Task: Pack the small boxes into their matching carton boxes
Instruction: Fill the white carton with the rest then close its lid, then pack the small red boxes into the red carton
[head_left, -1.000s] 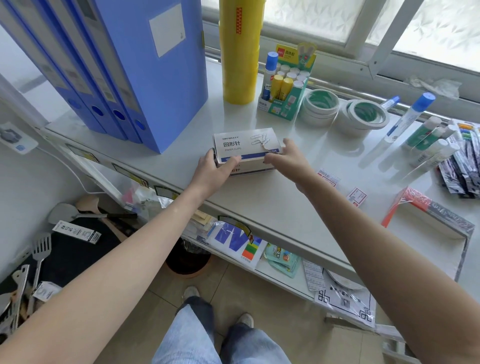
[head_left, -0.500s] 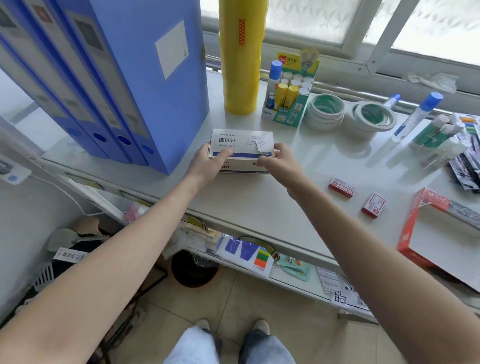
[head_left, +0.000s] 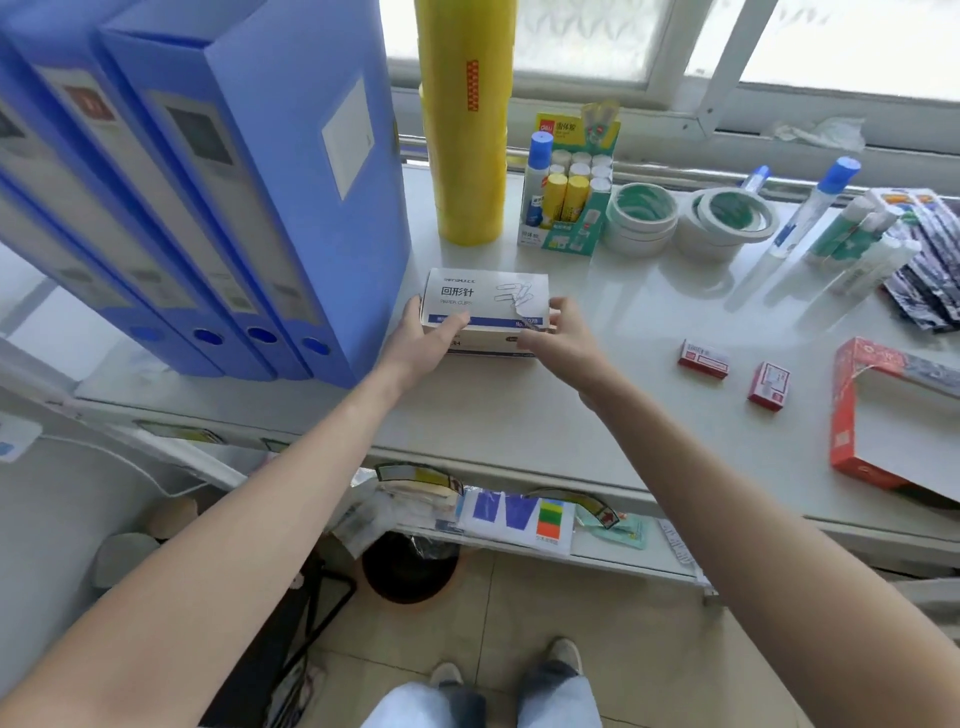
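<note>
Closest to the camera are two shoes on the tiled floor and a lower shelf stuffed with packets under the tabletop. Both bare arms reach forward to a white carton with a blue stripe, paper clip drawings and "PAPER CLIPS" printed on its lid; it sits on the tabletop right beside the blue file boxes. The left hand grips the carton's left end, thumb lying over the front edge of the lid. The right hand is at the right front corner with fingers curled against the carton, so both hands are closed around it, one per end. The lid looks a bit raised, like there may be a second layer under it, but I can't tell for sure. Off to the right, well apart from the hands, two small red boxes lie on the tabletop, and past those an open red carton sits at the edge. Farther back there's a tall yellow roll, a green display box of glue sticks, two stacks of tape rolls, and glue bottles near the window sill.
</note>
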